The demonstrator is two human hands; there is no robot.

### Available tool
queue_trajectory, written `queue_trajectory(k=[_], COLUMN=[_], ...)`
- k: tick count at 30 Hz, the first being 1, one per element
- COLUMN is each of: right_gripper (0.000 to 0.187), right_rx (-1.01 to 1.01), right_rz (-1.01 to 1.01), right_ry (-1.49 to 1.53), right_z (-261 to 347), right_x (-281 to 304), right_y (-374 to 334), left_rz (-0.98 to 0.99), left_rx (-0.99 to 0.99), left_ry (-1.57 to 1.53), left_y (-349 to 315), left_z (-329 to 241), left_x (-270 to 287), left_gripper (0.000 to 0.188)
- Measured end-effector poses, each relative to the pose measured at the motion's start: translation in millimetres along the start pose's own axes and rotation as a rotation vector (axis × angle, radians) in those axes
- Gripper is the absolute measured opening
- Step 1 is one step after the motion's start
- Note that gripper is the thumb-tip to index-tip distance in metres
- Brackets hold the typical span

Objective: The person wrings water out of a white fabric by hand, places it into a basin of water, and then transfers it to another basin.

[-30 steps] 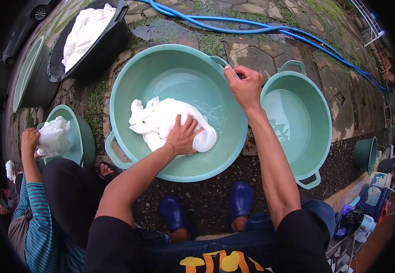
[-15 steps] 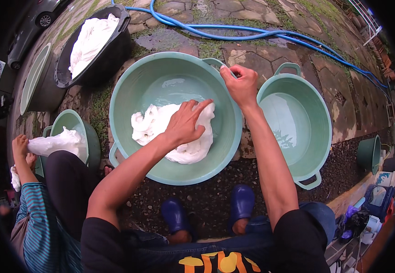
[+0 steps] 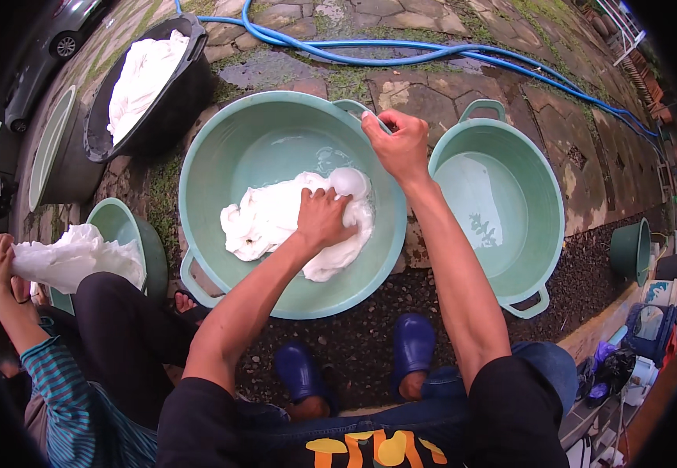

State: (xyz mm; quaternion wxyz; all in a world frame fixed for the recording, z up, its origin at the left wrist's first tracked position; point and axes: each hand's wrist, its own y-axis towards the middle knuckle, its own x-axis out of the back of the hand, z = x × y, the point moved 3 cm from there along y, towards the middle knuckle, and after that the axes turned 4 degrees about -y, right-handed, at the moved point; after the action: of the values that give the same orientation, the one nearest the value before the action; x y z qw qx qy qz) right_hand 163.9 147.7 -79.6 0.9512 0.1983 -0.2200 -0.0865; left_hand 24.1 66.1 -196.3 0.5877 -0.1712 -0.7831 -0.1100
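Cloth (image 3: 264, 218) lies longest left-to-right in the tub (image 3: 207, 171), mostly left of the left hand (image 3: 326, 222) — the nearer one, its fingers spread and pressed in, though whether they grip I cannot tell. The right hand (image 3: 402, 147) clasps the far handle (image 3: 351, 106). Bare room opens beyond the cloth.

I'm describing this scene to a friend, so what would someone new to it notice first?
Probably the big green tub in the middle, where the left hand lies on white cloth and the right hand grips the handle at the upper right. Next might be the bright blue hose across the top. At the left edge, another person's hand holds more cloth.
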Motion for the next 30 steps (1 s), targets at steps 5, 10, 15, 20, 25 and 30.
queue_trajectory(k=[5, 10, 15, 20, 25, 30], right_gripper=[0.031, 0.031, 0.032, 0.031, 0.03, 0.031], right_rx=[0.026, -0.028, -0.061, -0.094, -0.085, -0.046], right_rz=[-0.016, -0.033, -0.06, -0.083, -0.084, -0.074], right_ry=[0.005, 0.028, -0.024, -0.039, -0.074, -0.066], right_z=[-4, -9, -27, -38, -42, -30], right_x=[-6, -4, 5, 9, 7, 9], right_y=[1, 2, 0, -5, -6, -5], left_rz=[-0.136, -0.278, -0.138, -0.123, 0.706, 0.862], left_rx=[0.078, 0.081, 0.048, -0.001, 0.044, 0.364], left_ry=[-0.15, -0.509, -0.734, -0.738, -0.534, 0.125], left_y=[6, -3, -15, -43, -80, -45], left_z=[20, 24, 28, 45, 26, 18], left_x=[61, 142, 189, 146, 88, 93], left_gripper=[0.035, 0.031, 0.027, 0.04, 0.065, 0.067])
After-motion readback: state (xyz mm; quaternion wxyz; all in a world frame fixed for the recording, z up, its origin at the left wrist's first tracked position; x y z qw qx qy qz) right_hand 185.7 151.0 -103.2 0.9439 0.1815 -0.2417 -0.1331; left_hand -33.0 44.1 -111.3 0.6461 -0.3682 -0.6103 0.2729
